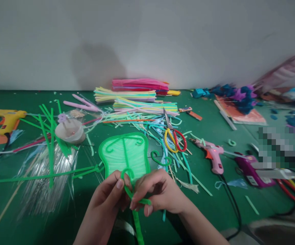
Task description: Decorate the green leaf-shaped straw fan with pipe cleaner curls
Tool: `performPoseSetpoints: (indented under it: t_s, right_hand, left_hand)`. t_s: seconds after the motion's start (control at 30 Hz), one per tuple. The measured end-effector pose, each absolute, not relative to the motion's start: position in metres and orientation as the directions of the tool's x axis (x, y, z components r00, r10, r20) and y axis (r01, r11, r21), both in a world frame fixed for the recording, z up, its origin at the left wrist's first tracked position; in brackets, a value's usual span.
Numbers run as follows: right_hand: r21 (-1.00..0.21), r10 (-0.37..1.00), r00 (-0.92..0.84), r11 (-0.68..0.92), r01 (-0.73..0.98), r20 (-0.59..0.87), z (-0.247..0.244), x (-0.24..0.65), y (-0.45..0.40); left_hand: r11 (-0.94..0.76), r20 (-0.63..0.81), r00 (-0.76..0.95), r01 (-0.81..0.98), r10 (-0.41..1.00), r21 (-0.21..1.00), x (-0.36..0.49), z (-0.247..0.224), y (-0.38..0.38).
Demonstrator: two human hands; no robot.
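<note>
A green pipe cleaner (127, 188) with a curled upper end is held between both hands. My left hand (111, 192) pinches its curved part between thumb and fingers. My right hand (154, 191) grips it nearer its lower right end, which sticks out past the fingers. Beneath and behind the hands lies a green fan-shaped piece (125, 153) with a thick fuzzy rim, a central stem and curls on its face. Its green handle (137, 228) runs down below the hands. Just right of the fan rests a separate green curl (160, 159).
Scissors (174, 134) lie beyond my right hand, near a pink glue gun (215, 154) with a black cord. Pipe-cleaner bundles (139, 86) sit at the back. On the left are a yellow glue gun (8, 119), a cup (70, 131) and clear strips (50, 183).
</note>
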State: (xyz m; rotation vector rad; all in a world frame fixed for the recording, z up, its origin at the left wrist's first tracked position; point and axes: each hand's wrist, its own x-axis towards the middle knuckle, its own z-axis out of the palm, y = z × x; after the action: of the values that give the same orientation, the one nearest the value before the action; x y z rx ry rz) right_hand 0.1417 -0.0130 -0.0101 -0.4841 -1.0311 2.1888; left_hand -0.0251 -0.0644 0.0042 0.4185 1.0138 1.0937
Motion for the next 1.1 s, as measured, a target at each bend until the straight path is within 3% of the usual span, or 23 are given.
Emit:
performPoseSetpoints:
  t_s: [0.17,0.3,0.67,1.1]
  right_hand:
    - [-0.781,0.651,-0.749,-0.528,-0.334,-0.120,-0.007,0.142,-0.012]
    - [-0.756,0.647,-0.746,-0.566,-0.331,-0.158,-0.005,0.142,-0.010]
    - [-0.683,0.649,-0.755,-0.593,-0.427,-0.092,-0.009,0.139,-0.014]
    - [-0.570,0.728,-0.639,-0.643,-0.512,-0.247,-0.009,0.134,-0.016]
  left_hand:
    - [0.443,-0.436,0.151,-0.544,0.887,0.713,-0.023,0.007,-0.061]
    - [0.411,-0.424,0.092,-0.494,0.901,0.766,-0.026,0.006,-0.061]
    - [0.403,-0.415,0.105,-0.530,0.904,0.746,-0.024,0.010,-0.058]
    - [0.345,-0.367,0.053,-0.485,0.929,0.803,-0.024,0.005,-0.053]
